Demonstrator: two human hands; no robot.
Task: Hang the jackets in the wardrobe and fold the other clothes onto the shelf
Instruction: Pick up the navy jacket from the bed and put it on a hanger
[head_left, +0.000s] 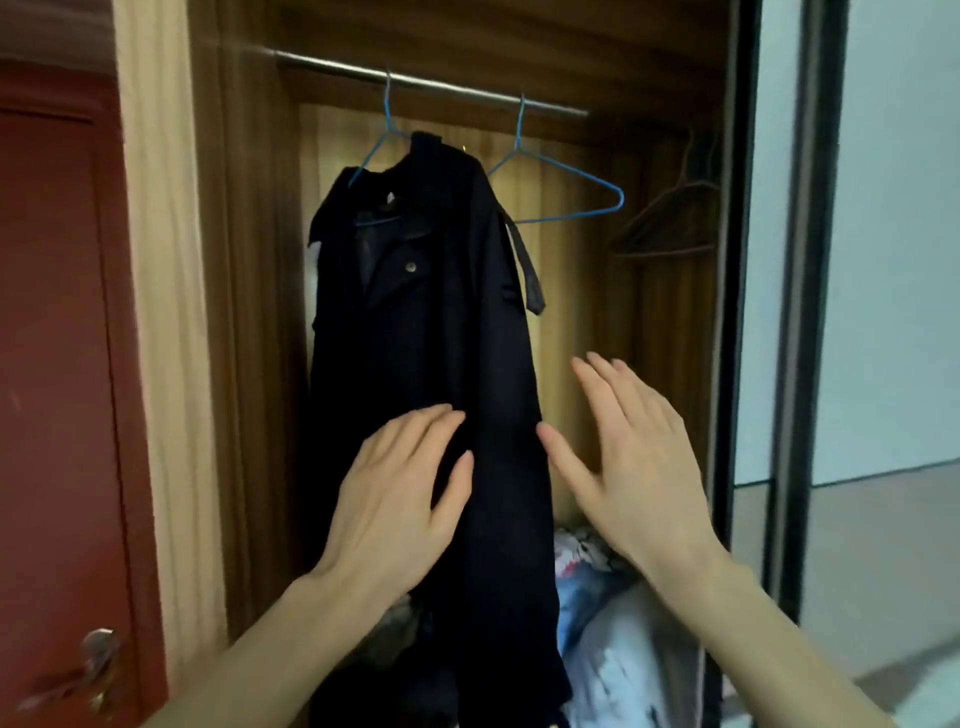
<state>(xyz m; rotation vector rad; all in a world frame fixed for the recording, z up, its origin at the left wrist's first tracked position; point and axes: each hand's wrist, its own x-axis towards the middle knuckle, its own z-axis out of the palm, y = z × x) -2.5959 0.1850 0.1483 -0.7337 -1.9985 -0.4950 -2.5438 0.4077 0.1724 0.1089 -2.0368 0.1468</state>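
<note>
A long black jacket (431, 332) hangs on a blue wire hanger (387, 122) from the metal rail (431, 83) inside the wooden wardrobe. My left hand (395, 499) lies flat against the jacket's lower front, fingers spread. My right hand (631, 462) is open just to the right of the jacket, fingers apart, holding nothing. An empty blue hanger (561, 176) hangs on the rail right of the jacket.
A dark brown hanger (670, 218) hangs at the wardrobe's far right. Light-coloured clothes (613, 623) lie piled at the wardrobe's bottom right. A red door (57, 364) with a metal handle stands to the left. A dark sliding-door frame (737, 312) borders the right.
</note>
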